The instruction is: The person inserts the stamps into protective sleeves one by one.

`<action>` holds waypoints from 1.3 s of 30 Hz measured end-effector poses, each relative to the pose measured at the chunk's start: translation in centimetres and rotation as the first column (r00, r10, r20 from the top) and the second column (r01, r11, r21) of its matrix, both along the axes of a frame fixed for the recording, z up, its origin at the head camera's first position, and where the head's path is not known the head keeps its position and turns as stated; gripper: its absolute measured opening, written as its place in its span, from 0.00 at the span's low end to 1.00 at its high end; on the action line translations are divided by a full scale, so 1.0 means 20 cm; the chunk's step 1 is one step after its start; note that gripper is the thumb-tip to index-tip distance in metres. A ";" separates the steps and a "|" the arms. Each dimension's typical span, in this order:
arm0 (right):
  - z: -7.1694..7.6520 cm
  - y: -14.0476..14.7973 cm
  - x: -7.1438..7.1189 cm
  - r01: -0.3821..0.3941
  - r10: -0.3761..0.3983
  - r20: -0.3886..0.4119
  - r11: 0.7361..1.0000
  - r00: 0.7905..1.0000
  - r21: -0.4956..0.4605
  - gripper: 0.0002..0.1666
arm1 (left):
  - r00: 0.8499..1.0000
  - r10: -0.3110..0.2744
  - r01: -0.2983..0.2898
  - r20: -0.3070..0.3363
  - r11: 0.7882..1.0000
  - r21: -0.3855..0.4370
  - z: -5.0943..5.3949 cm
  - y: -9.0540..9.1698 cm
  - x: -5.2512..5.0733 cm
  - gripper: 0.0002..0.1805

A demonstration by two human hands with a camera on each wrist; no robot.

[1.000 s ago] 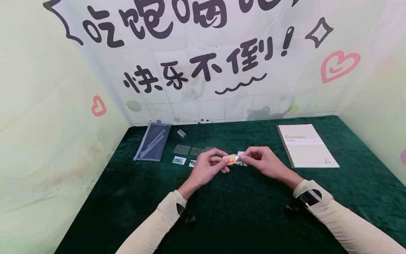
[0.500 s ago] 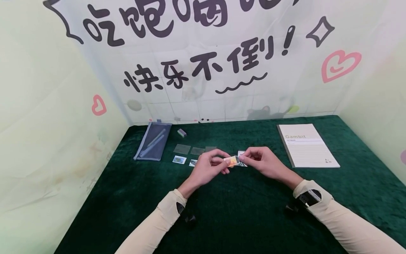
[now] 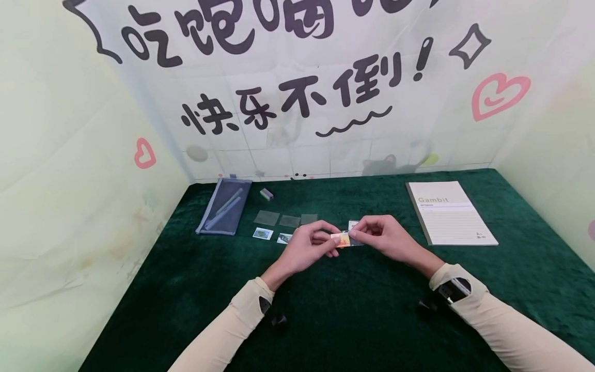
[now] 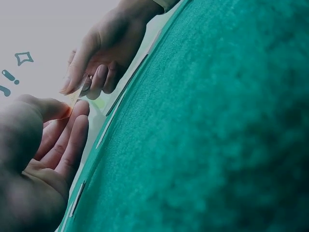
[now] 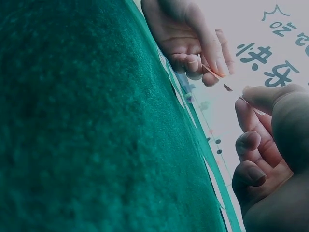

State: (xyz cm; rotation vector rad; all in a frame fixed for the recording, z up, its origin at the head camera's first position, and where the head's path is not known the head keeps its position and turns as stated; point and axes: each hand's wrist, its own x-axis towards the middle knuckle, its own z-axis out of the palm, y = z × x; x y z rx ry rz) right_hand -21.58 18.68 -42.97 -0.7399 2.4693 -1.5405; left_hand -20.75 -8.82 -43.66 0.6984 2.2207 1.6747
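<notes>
My left hand (image 3: 307, 245) pinches a small orange and yellow stamp (image 3: 343, 239) between thumb and fingers, above the green cloth. Right beside it, my right hand (image 3: 383, 236) pinches a small clear sleeve (image 3: 357, 242) by its edge. Stamp and sleeve meet or overlap between the hands; how far the stamp lies inside, I cannot tell. In the left wrist view the stamp (image 4: 73, 100) appears nearly edge-on between both thumbs. To the left lie a blue-green stamp (image 3: 263, 234) and another stamp (image 3: 283, 238), partly behind my left hand.
Clear sleeves (image 3: 267, 218) lie in a row behind the stamps. A blue mesh pencil pouch (image 3: 224, 206) with pens inside is at back left, beside an eraser (image 3: 266, 195). A notebook (image 3: 452, 214) lies on the right. A white-edged piece (image 3: 353, 225) shows behind my right hand.
My left hand and the stamp have shifted slightly right and down. The stamp now sits more level against the sleeve. My right hand has barely moved.
</notes>
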 end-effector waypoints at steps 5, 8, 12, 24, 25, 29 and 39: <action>0.00 -0.01 0.01 -0.024 0.024 0.023 1.000 0.999 -0.010 0.08 | 1.000 -0.009 0.009 -0.004 1.000 0.008 0.00 0.00 0.00 0.15; 0.01 -0.01 0.02 -0.031 0.032 0.046 0.999 0.998 -0.017 0.10 | 1.000 -0.021 0.021 0.000 1.000 0.020 0.00 0.01 0.00 0.16; 0.02 -0.01 0.02 0.001 0.000 0.059 1.000 0.998 -0.022 0.11 | 1.000 0.007 -0.007 0.003 1.000 0.027 0.00 0.00 0.00 0.15; 0.02 -0.02 0.03 -0.001 0.005 0.086 0.999 0.996 -0.046 0.12 | 1.000 0.031 -0.031 -0.004 0.999 0.009 -0.02 0.00 -0.01 0.13; 0.02 -0.02 0.03 0.000 0.004 0.085 0.999 0.996 -0.044 0.12 | 1.000 0.029 -0.029 -0.001 0.999 0.015 -0.02 0.00 -0.01 0.13; 0.01 -0.03 0.03 -0.001 0.003 0.075 1.000 0.997 -0.028 0.11 | 1.000 0.019 -0.019 0.003 0.999 0.027 -0.02 0.00 -0.01 0.14; 0.01 -0.03 0.03 0.008 -0.006 0.056 0.999 0.998 -0.033 0.10 | 1.000 0.012 -0.011 -0.024 1.000 0.016 -0.02 0.00 -0.01 0.15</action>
